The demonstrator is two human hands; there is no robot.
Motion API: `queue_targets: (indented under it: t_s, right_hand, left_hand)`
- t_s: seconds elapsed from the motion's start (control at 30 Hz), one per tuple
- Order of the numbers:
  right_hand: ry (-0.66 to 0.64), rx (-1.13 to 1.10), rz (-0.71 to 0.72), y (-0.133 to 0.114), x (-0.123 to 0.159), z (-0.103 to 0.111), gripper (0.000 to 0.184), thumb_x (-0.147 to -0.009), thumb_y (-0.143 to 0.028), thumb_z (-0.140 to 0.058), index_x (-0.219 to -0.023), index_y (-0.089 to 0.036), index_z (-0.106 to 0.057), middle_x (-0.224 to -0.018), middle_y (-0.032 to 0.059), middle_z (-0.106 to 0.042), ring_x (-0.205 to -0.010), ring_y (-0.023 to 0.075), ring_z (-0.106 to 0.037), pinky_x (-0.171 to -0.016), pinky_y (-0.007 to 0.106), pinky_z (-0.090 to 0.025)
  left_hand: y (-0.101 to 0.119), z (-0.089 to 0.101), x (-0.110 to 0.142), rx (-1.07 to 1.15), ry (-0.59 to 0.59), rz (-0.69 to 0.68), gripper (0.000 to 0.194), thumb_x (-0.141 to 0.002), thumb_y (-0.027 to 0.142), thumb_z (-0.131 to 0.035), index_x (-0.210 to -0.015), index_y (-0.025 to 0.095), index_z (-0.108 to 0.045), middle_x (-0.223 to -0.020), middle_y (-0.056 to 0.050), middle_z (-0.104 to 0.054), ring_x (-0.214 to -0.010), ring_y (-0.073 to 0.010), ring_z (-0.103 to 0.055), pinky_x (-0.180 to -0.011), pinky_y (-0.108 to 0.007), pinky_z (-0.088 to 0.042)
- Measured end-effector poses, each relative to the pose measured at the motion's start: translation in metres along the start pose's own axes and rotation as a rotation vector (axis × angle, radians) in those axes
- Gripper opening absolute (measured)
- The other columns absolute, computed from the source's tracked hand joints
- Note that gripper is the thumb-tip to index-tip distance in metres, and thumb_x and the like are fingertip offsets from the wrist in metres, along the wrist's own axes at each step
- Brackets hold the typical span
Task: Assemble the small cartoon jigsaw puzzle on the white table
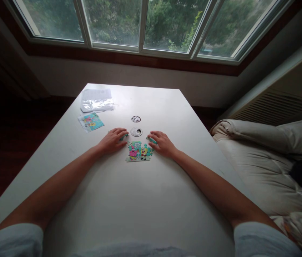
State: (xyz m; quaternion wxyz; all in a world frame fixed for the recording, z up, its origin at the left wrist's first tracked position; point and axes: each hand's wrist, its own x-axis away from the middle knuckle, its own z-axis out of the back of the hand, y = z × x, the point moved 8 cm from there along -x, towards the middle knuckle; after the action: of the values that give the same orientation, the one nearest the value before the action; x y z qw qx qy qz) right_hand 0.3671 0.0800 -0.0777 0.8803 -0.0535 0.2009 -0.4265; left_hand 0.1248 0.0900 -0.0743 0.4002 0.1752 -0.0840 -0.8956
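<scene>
A partly joined jigsaw puzzle with pink and yellow cartoon figures lies flat on the white table, its upper and right edges uneven. To its upper left, my left hand rests with fingers spread over some loose teal puzzle pieces. My right hand is on the other side, fingers apart, touching more teal pieces. The fingers partly cover the pieces on both sides. Neither hand visibly grips a piece.
Two round grommets sit in the tabletop beyond the puzzle. A picture card and papers in a clear plastic sleeve lie at the far left. On the right is a cream padded sofa; behind the table, a window.
</scene>
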Motion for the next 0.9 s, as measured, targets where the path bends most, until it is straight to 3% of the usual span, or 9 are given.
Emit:
queue_targets:
  t_s: [0.23, 0.47, 0.63, 0.9]
  right_hand:
    - [0.009, 0.066, -0.053, 0.006, 0.003, -0.002, 0.035, -0.102, -0.037, -0.049, -0.132, -0.024, -0.061, -0.140, 0.0118, -0.056, -0.129, 0.0293, -0.049, -0.108, 0.045, -0.039]
    - [0.060, 0.064, -0.098, 0.024, -0.017, -0.001, 0.029, -0.101, -0.033, -0.048, -0.123, -0.024, -0.066, -0.129, 0.0106, -0.061, -0.117, 0.0289, -0.052, -0.099, 0.044, -0.042]
    - [0.100, 0.035, -0.165, 0.038, -0.037, -0.004, 0.024, -0.099, -0.030, -0.051, -0.113, -0.024, -0.070, -0.115, 0.0113, -0.062, -0.107, 0.0294, -0.052, -0.094, 0.045, -0.044]
    - [0.133, 0.066, -0.160, 0.030, -0.034, -0.005, 0.035, -0.090, -0.049, -0.067, -0.115, -0.024, -0.068, -0.114, 0.0115, -0.060, -0.108, 0.0310, -0.051, -0.094, 0.046, -0.043]
  left_hand:
    - [-0.002, 0.003, -0.002, 0.034, 0.036, 0.038, 0.038, -0.100, 0.038, -0.043, -0.131, 0.026, -0.063, -0.142, -0.007, -0.058, -0.132, -0.0268, -0.050, -0.115, -0.047, -0.040]
    - [0.001, 0.004, -0.004, 0.018, 0.092, 0.126, 0.039, -0.091, 0.049, -0.059, -0.123, 0.026, -0.066, -0.138, -0.009, -0.060, -0.130, -0.0303, -0.051, -0.110, -0.049, -0.044]
    - [-0.001, 0.001, -0.005, 0.032, 0.102, 0.147, 0.034, -0.093, 0.038, -0.056, -0.124, 0.026, -0.065, -0.139, -0.008, -0.060, -0.130, -0.0292, -0.051, -0.112, -0.050, -0.042]
    - [-0.003, 0.009, -0.003, 0.091, 0.158, 0.136, 0.022, -0.095, 0.031, -0.054, -0.110, 0.025, -0.069, -0.133, -0.007, -0.062, -0.126, -0.0263, -0.052, -0.107, -0.047, -0.046]
